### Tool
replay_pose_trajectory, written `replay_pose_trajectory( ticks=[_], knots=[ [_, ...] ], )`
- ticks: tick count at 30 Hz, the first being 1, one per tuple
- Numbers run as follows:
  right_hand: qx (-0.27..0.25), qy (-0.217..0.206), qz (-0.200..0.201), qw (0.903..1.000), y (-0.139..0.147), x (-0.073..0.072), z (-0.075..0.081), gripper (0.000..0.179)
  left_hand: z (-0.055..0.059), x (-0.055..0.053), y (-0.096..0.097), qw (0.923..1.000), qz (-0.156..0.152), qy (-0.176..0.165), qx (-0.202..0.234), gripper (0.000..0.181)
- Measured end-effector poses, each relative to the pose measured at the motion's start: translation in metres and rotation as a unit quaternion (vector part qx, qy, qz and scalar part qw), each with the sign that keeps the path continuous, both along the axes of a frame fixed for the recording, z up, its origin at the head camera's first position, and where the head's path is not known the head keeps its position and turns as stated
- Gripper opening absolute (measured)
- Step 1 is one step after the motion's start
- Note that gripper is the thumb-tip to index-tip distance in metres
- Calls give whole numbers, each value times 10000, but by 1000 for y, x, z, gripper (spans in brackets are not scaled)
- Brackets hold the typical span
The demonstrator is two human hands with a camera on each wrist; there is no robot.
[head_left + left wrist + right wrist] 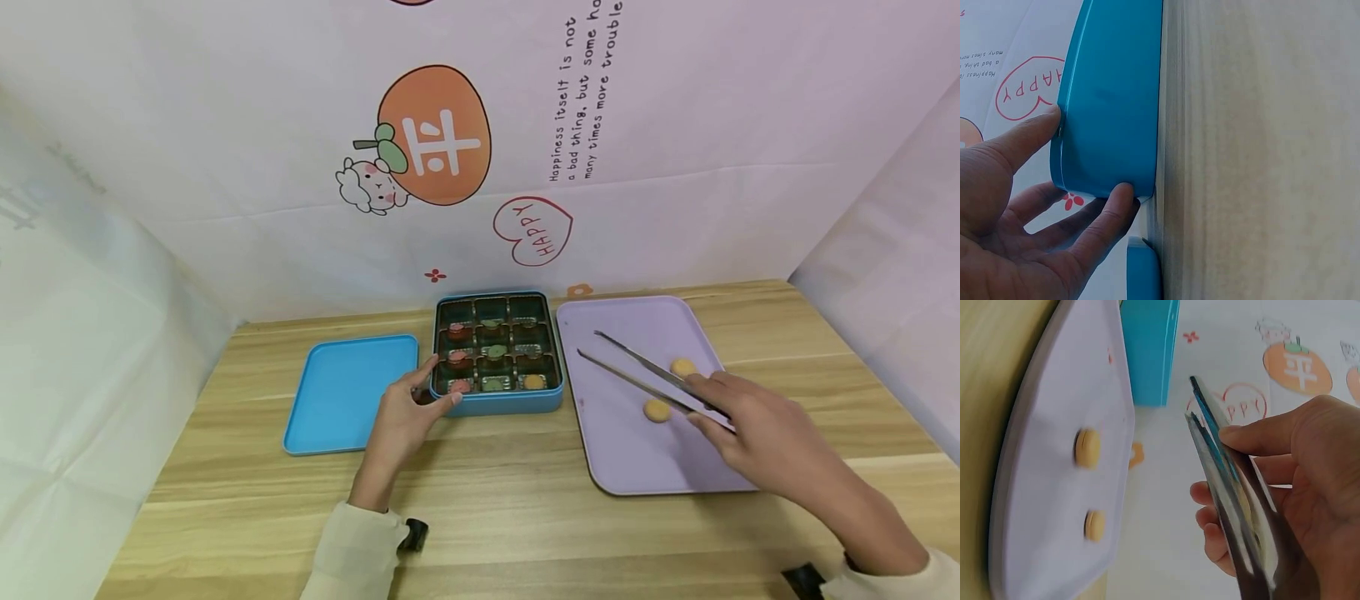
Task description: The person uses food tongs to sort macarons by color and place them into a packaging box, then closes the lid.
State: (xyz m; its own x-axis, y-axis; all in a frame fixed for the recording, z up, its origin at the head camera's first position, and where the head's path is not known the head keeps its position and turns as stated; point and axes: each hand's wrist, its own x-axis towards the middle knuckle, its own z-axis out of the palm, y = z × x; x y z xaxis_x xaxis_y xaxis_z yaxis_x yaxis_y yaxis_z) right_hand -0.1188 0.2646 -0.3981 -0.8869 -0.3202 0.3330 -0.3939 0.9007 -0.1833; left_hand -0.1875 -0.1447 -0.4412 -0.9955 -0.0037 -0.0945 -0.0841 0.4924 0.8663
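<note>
A blue box (510,405) with a dark divided insert holds pink, green and yellow macarons in its compartments; the yellow macaron (534,382) lies at the front right. My left hand (397,425) grips the box's front left corner, thumb on the rim and fingers against the side. In my right hand (772,433) is a pair of metal tongs (647,385), held over a lilac tray (622,454). The tongs' tips are apart with nothing between them. Two yellow macarons, a nearer macaron (657,410) and a farther macaron (682,367), lie on the tray near the tongs.
To the left of the box lies a shallow blue lid (348,400). Everything stands on a wooden table (510,517). A white printed cloth (300,150) hangs behind, and more pale cloth encloses both sides.
</note>
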Motion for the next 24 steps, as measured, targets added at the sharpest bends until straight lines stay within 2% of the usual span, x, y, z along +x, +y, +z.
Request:
replay_pose_trajectory(
  ticks=[5, 16, 24],
  knots=[
    [215, -25, 5, 9998, 21, 2, -6, 45, 0, 0, -1, 10000, 39, 3, -31, 72],
    [356, -573, -49, 9977, 59, 6, -24, 41, 0, 0, 0, 10000, 42, -48, -47, 73],
    [337, -524, 32, 9981, 80, 10, -34, 42, 1, 0, 0, 10000, 31, -84, 13, 72]
  ],
)
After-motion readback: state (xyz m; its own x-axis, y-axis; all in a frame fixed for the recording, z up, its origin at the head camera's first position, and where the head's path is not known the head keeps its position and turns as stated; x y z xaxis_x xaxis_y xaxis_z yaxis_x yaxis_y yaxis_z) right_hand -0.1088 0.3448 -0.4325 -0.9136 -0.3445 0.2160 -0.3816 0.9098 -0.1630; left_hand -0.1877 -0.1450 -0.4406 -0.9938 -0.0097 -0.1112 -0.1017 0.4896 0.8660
